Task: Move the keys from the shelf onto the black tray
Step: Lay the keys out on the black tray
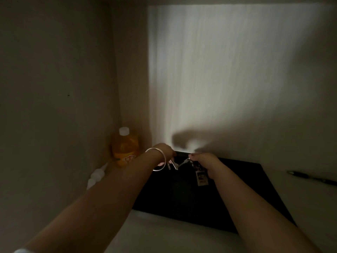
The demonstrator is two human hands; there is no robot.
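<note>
A bunch of silver keys [179, 163] with a dark fob and a hanging tag [201, 178] is held over the far part of the black tray [182, 198]. My left hand [165, 152], with a silver bangle on the wrist, grips the key blades from the left. My right hand [205, 162] holds the fob end from the right. Both hands are close together above the tray's back edge. Whether the keys touch the tray is hidden in the dim light.
An orange drink bottle [125, 148] with a white cap stands in the left back corner. A small white bottle [97, 175] lies beside it. A dark pen [311, 178] lies right of the tray. Cabinet walls close in at left and back.
</note>
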